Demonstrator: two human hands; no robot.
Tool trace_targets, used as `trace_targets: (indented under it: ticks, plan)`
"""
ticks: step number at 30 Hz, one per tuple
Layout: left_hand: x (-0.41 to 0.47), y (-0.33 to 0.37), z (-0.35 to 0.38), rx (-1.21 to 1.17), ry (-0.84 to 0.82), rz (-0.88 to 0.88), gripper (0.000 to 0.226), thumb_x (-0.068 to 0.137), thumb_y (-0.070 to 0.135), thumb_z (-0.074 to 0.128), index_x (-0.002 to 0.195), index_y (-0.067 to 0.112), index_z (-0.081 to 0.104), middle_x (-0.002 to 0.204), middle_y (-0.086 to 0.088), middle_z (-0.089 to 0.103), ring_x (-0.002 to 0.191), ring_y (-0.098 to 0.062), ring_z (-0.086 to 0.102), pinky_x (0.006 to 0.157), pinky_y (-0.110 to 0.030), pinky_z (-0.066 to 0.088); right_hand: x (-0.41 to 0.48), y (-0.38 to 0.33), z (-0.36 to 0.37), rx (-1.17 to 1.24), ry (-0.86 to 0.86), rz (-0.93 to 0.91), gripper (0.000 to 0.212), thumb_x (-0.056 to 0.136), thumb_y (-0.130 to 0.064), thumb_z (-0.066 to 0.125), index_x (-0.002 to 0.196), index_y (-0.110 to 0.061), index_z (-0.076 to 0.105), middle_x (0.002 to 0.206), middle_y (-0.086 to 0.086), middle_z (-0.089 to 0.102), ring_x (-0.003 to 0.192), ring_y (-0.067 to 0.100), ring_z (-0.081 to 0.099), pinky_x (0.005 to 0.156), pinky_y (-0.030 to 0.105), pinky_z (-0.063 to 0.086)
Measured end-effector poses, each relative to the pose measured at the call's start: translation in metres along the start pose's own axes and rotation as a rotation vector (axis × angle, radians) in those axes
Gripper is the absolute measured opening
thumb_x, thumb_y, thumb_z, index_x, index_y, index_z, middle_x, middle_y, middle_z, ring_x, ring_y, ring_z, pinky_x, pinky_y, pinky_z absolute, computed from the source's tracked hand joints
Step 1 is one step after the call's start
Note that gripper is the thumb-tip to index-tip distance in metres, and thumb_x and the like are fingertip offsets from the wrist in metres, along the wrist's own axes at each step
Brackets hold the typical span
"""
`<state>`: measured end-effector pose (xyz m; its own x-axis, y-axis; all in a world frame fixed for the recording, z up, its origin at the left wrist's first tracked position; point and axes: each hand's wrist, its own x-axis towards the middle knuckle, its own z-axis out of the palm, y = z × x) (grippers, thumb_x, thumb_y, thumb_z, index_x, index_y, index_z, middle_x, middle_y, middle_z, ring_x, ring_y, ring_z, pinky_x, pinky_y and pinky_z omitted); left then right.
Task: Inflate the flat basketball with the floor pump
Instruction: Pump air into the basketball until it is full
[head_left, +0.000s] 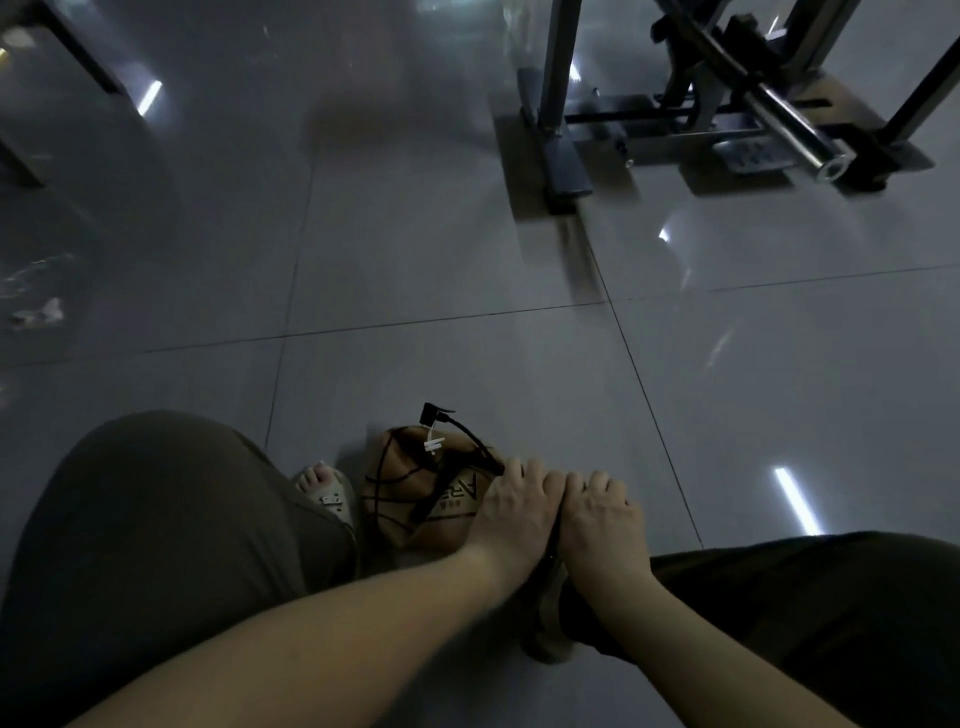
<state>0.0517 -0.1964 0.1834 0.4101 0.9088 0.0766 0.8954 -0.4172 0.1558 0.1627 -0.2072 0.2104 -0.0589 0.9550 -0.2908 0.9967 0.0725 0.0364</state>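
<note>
Both hands (561, 512) press down just right of the basketball (415, 493).

You're looking down at a glossy grey tiled floor (415, 260) crossed by dark grout lines and streaked with bright light reflections. Near its far right corner stands a metal exercise frame (675, 104), with a shiny steel bar (795, 130) sloping toward you. At the far left edge you can see dark furniture legs (78, 57). A small pale scrap (41, 312) lies by the left edge.
</note>
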Motion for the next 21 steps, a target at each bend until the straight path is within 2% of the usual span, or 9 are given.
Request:
trace_targets:
  ticks: [5,7,9,10,12,14,17,19,21]
  plan:
    - [0.002,-0.005,0.000,0.003,-0.072,-0.010,0.019,0.089,0.016,0.038,0.100,0.016,0.054,0.091,-0.007,0.055,0.080,-0.023,0.053,0.059,-0.030,0.043,0.007,0.004,-0.001,0.047,-0.050,-0.029,0.010,0.097,-0.021,0.045,0.106,-0.017,0.045,0.105,0.006,0.050,0.094,0.024,0.050,0.079,0.040,0.053]
    - [0.002,-0.004,-0.009,-0.047,-0.093,-0.037,0.024,0.094,0.014,0.034,0.106,0.016,0.055,0.101,-0.008,0.057,0.092,-0.026,0.053,0.068,-0.033,0.045,0.001,0.003,-0.010,0.102,-0.076,0.005,0.012,0.095,-0.018,0.049,0.107,-0.018,0.047,0.107,0.005,0.053,0.098,0.025,0.053,0.077,0.043,0.055]
    - [0.012,-0.003,-0.022,-0.094,-0.131,-0.046,0.021,0.098,0.011,0.036,0.108,0.015,0.054,0.110,-0.009,0.057,0.104,-0.028,0.052,0.079,-0.037,0.043,-0.002,0.005,-0.024,0.159,-0.075,0.044,0.015,0.094,-0.013,0.049,0.108,-0.018,0.051,0.110,0.005,0.056,0.103,0.027,0.057,0.077,0.038,0.052]
    - [0.017,-0.003,-0.034,-0.117,-0.116,-0.044,0.018,0.097,0.011,0.039,0.107,0.014,0.055,0.111,-0.010,0.058,0.106,-0.029,0.051,0.080,-0.038,0.041,-0.005,0.007,-0.035,0.176,-0.044,0.050,0.015,0.094,-0.012,0.048,0.108,-0.017,0.052,0.110,0.005,0.058,0.104,0.028,0.058,0.075,0.034,0.047]
    - [0.029,-0.003,-0.064,-0.181,-0.015,-0.025,0.012,0.093,0.012,0.045,0.100,0.013,0.056,0.105,-0.011,0.059,0.100,-0.030,0.052,0.072,-0.039,0.036,-0.010,0.013,-0.065,0.198,0.113,0.055,0.014,0.087,-0.011,0.052,0.100,-0.016,0.052,0.105,0.007,0.059,0.096,0.029,0.058,0.069,0.034,0.043]
    - [0.041,-0.002,-0.097,-0.241,0.124,0.008,0.005,0.086,0.013,0.052,0.091,0.013,0.055,0.092,-0.008,0.058,0.087,-0.028,0.052,0.065,-0.033,0.026,-0.015,0.020,-0.092,0.198,0.348,0.050,0.012,0.083,-0.013,0.051,0.095,-0.014,0.052,0.097,0.007,0.058,0.085,0.029,0.055,0.063,0.034,0.037]
    - [0.049,0.001,-0.132,-0.273,0.243,0.087,0.010,0.078,0.014,0.061,0.084,0.016,0.053,0.080,0.000,0.053,0.073,-0.018,0.043,0.059,-0.025,0.021,-0.021,0.024,-0.108,0.196,0.603,0.013,0.011,0.086,-0.021,0.047,0.092,-0.012,0.052,0.088,0.006,0.054,0.075,0.022,0.042,0.059,0.032,0.032]
    - [0.047,0.000,-0.132,-0.265,0.284,0.113,0.011,0.077,0.014,0.062,0.084,0.016,0.054,0.078,0.000,0.054,0.071,-0.016,0.040,0.059,-0.024,0.020,-0.019,0.023,-0.102,0.148,0.647,0.012,0.009,0.088,-0.020,0.055,0.091,-0.013,0.051,0.086,0.007,0.053,0.075,0.021,0.039,0.057,0.033,0.033]
    - [0.039,-0.003,-0.104,-0.231,0.282,0.088,0.007,0.079,0.013,0.057,0.085,0.014,0.054,0.081,-0.005,0.057,0.073,-0.020,0.044,0.061,-0.028,0.025,-0.014,0.018,-0.084,0.098,0.584,0.023,0.008,0.085,-0.015,0.055,0.091,-0.013,0.050,0.086,0.010,0.052,0.076,0.026,0.043,0.058,0.035,0.034]
